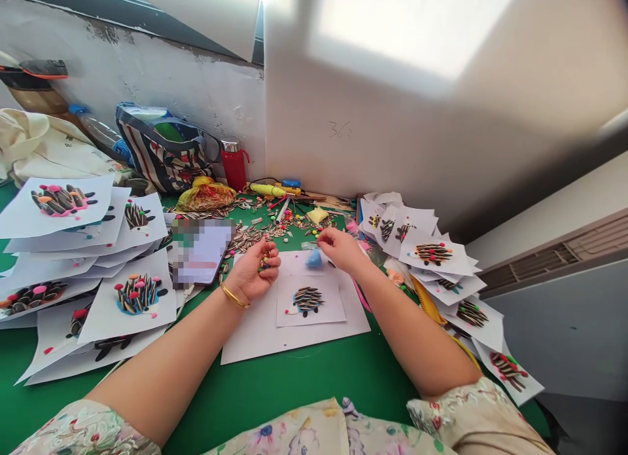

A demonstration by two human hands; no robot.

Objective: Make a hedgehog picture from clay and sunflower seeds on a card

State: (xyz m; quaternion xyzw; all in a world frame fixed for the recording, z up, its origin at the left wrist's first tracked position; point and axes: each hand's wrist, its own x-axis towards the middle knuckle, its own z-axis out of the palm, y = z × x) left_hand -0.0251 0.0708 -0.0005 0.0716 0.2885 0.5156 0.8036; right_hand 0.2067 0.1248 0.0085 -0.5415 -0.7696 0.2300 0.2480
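My left hand (254, 272), palm up with curled fingers, holds several small coloured balls (265, 264) left of centre. My right hand (339, 247) is closed in a pinch above a blue lump of modelling clay (313, 258); what lies between its fingertips is too small to make out. Between and below the hands lies a white card (289, 316) bearing a hedgehog (309, 299) of striped sunflower seeds on blue clay, with small dark feet and a pink nose. The card rests on a larger white sheet (245, 340).
Stacks of seed-hedgehog cards stand at left (130, 298) and right (434, 252). A phone (203, 252) lies beside my left hand. Loose sunflower seeds (250, 236) and coloured balls cover the green table's (294, 396) back, before a red flask (234, 167) and striped bag (157, 150).
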